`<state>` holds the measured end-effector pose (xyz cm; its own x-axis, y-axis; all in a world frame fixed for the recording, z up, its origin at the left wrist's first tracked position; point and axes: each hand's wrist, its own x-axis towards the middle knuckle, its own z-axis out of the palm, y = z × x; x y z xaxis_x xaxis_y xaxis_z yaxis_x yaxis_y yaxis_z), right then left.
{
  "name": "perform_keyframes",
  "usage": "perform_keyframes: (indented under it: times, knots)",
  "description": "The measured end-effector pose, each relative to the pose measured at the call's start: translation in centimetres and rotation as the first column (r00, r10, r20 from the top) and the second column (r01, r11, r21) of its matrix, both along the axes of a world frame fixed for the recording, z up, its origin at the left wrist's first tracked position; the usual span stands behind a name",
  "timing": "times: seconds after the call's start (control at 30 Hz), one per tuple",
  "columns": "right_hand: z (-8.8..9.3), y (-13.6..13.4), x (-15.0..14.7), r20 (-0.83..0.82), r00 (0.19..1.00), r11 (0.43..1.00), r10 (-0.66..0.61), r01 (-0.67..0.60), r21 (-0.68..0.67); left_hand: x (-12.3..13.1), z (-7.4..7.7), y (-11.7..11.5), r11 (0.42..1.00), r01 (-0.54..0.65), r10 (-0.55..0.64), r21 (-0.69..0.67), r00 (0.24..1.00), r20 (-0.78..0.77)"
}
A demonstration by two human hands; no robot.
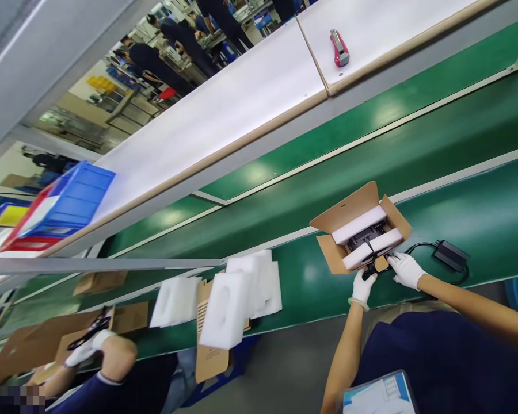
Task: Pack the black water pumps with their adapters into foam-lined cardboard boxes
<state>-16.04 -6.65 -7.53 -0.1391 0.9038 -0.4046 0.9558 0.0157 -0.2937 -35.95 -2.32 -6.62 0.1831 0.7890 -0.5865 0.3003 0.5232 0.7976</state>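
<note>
Both my left hand (362, 286) and right hand (407, 270) pinch the limp-looking black cable (421, 244), lower right, probably best gripped near its adapter (451, 256).

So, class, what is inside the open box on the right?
Two white foam blocks, a black item between them; a black cable crosses the nearer block. The floor of the box and the item's underside are covered.
</note>
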Motion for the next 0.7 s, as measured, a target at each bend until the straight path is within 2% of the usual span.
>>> perform_keyframes:
  times: [0.07, 0.13, 0.2, 0.3, 0.37, 0.4, 0.43, 0.47, 0.5, 0.57, 0.63, 0.7]
  knots:
    - [0.7, -0.2, -0.2, -0.033, 0.999, 0.994, 0.039, -0.042, -0.097, 0.7, 0.1, -0.7, 1.0, 0.011, -0.01, -0.024, 0.997, 0.077]
    - [2.6, -0.9, -0.1, -0.145, 0.987, 0.974, 0.068, -0.097, -0.204, 0.3, 1.0, -1.2, 0.998, 0.036, -0.03, -0.043, 0.991, 0.131]
    - [5.4, -1.5, 0.2, -0.325, 0.945, 0.951, 0.024, -0.121, -0.284, -0.9, 2.6, -1.2, 0.999, 0.02, -0.011, -0.046, 0.981, 0.192]
    - [10.0, -0.5, 1.1, -0.534, 0.844, 0.952, -0.056, -0.116, -0.284, -2.1, 5.1, 0.4, 0.996, -0.069, 0.083, -0.056, 0.953, 0.291]
    - [12.4, 1.2, 1.9, -0.636, 0.751, 0.955, -0.179, -0.022, -0.295, -1.7, 6.3, 2.0, 0.99, -0.143, 0.131, 0.014, 0.937, 0.323]
    - [13.2, 2.1, 2.3, -0.682, 0.666, 0.939, -0.302, 0.082, -0.335, -1.2, 6.6, 2.8, 0.98, -0.17, 0.132, 0.106, 0.947, 0.294]
    - [13.7, 2.9, 2.9, -0.714, 0.547, 0.896, -0.437, 0.194, -0.399, -0.5, 6.8, 3.4, 0.958, -0.164, 0.11, 0.237, 0.969, 0.223]
    - [14.0, 3.6, 3.5, -0.728, 0.409, 0.835, -0.551, 0.285, -0.471, 0.2, 6.7, 3.8, 0.916, -0.099, 0.06, 0.389, 0.992, 0.109]
    - [14.0, 4.2, 4.3, -0.731, 0.276, 0.775, -0.624, 0.34, -0.533, 1.0, 6.5, 4.0, 0.852, 0.032, -0.014, 0.523, 0.999, -0.039]
    - [13.4, 4.8, 6.0, -0.734, 0.052, 0.691, -0.677, 0.39, -0.609, 2.1, 5.8, 3.9, 0.681, 0.363, -0.171, 0.637, 0.924, -0.343]
    - [12.5, 4.9, 8.0, -0.712, -0.087, 0.602, -0.697, 0.467, -0.647, 2.6, 4.9, 3.5, 0.539, 0.567, -0.243, 0.622, 0.812, -0.53]
    - [11.7, 4.6, 9.6, -0.683, -0.147, 0.501, -0.715, 0.574, -0.648, 2.4, 4.4, 3.1, 0.493, 0.624, -0.232, 0.606, 0.766, -0.6]
